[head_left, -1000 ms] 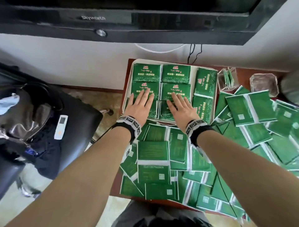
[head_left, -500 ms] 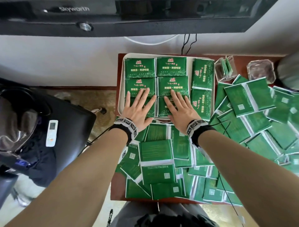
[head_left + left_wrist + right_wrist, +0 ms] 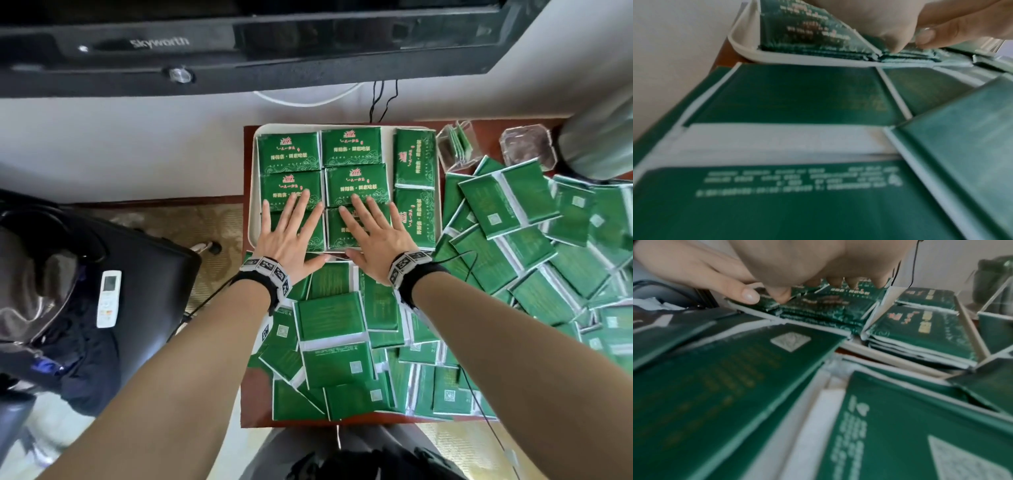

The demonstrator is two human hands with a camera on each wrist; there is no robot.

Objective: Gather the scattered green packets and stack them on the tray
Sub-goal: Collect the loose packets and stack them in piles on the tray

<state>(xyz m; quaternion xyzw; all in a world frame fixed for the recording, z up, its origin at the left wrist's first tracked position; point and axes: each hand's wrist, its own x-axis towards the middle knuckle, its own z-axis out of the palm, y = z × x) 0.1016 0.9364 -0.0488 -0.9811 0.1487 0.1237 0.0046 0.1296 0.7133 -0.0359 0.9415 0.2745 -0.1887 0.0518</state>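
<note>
A white tray (image 3: 251,192) at the table's back left holds neat stacks of green packets (image 3: 352,147), two columns plus a sideways column on the right. My left hand (image 3: 291,229) lies flat, fingers spread, pressing the near-left stack. My right hand (image 3: 370,233) presses the near-middle stack in the same way. The left wrist view shows the palm (image 3: 879,19) on that stack above the tray rim (image 3: 797,56). In the right wrist view the thumb (image 3: 715,280) rests at the stack's edge. Loose packets (image 3: 330,318) cover the table in front and to the right (image 3: 513,205).
A clear plastic holder (image 3: 457,145) with a few packets and a glass dish (image 3: 527,145) stand behind the right-hand heap. A grey-green cylinder (image 3: 599,144) is at the far right. A television (image 3: 239,44) hangs above; a black chair with a remote (image 3: 109,298) is left.
Both hands have stayed flat on the tray's near stacks, with the fingers spread a little wider. The head view has shifted; no packet has visibly moved.
</note>
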